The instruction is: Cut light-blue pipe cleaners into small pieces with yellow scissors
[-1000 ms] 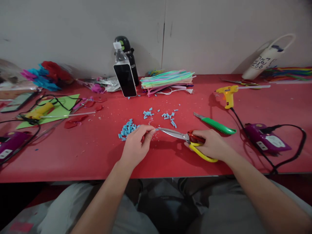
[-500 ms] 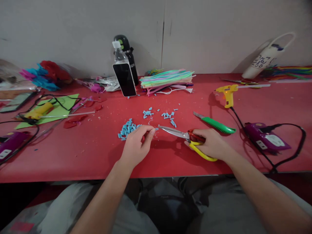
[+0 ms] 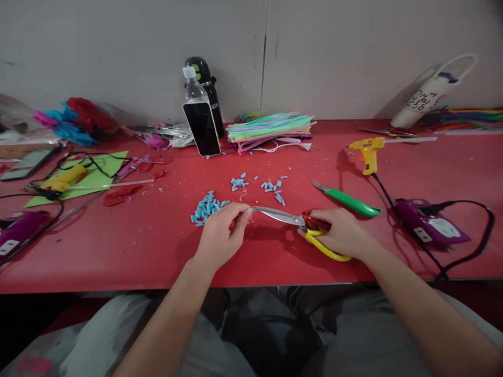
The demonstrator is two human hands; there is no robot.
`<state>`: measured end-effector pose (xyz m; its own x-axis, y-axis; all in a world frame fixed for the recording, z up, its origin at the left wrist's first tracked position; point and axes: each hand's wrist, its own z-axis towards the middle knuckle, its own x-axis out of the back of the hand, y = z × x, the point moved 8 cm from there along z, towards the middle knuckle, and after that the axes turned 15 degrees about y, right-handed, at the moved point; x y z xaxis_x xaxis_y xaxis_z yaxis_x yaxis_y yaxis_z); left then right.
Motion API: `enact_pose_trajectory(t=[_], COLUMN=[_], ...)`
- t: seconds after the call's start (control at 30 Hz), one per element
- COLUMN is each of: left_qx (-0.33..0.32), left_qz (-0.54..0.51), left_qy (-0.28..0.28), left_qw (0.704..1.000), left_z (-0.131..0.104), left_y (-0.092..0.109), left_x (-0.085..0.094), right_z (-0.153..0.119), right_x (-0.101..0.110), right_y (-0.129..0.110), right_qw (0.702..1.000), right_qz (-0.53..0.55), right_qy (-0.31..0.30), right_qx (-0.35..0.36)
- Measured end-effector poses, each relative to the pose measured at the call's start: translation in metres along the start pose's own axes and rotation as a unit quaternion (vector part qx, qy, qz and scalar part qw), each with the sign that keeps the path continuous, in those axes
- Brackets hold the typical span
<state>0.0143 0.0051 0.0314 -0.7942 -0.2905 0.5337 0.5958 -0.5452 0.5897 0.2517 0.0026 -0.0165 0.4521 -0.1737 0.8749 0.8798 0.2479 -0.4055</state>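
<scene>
My left hand (image 3: 223,230) is closed in a pinch over the red table (image 3: 157,251), with a tiny light-blue bit at its fingertips. My right hand (image 3: 341,230) grips scissors (image 3: 281,215) with red and yellow handles. The blade tips meet the blue bit beside my left fingertips. Just behind my left hand lies a pile of short blue pieces (image 3: 205,207). Farther back are two smaller groups of blue pieces, one in the middle (image 3: 239,183) and one to the right (image 3: 277,191).
A green cutter (image 3: 353,202), a yellow glue gun (image 3: 368,153) and a purple power strip (image 3: 432,222) are at the right. A phone (image 3: 202,129) leans on a bottle at the back, beside pipe cleaners (image 3: 271,130). Another glue gun (image 3: 65,178) lies left.
The scissors' blades have closed at the small blue bit by my left fingertips. Both hands have stayed nearly in place.
</scene>
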Motion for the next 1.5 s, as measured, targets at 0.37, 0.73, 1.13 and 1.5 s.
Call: enact_pose_trajectory(t=[0.37,0.73,1.13,1.5], left_qx=[0.003,0.016,0.016,0.027], left_qz=[0.002,-0.001,-0.003,-0.012], left_qy=[0.006,-0.012,-0.019,-0.026], left_qw=[1.000,1.000,1.000,0.999], left_z=[-0.0001,-0.0006,-0.0006,0.0008], left_y=[-0.0014,-0.0021,-0.0021,-0.0010], left_x=[0.0000,-0.0008,-0.0022,-0.0021], right_z=[0.0025,-0.0029,-0.0006,0.0000], right_x=[0.0039,0.0009,0.0020,0.0036], right_y=[-0.0044,-0.0009,-0.0028,-0.0067], right_qw=[1.000,1.000,1.000,1.000], right_qz=[-0.007,-0.004,-0.010,-0.013], right_qy=[0.015,-0.003,0.002,0.002], right_qx=[0.019,0.012,0.023,0.021])
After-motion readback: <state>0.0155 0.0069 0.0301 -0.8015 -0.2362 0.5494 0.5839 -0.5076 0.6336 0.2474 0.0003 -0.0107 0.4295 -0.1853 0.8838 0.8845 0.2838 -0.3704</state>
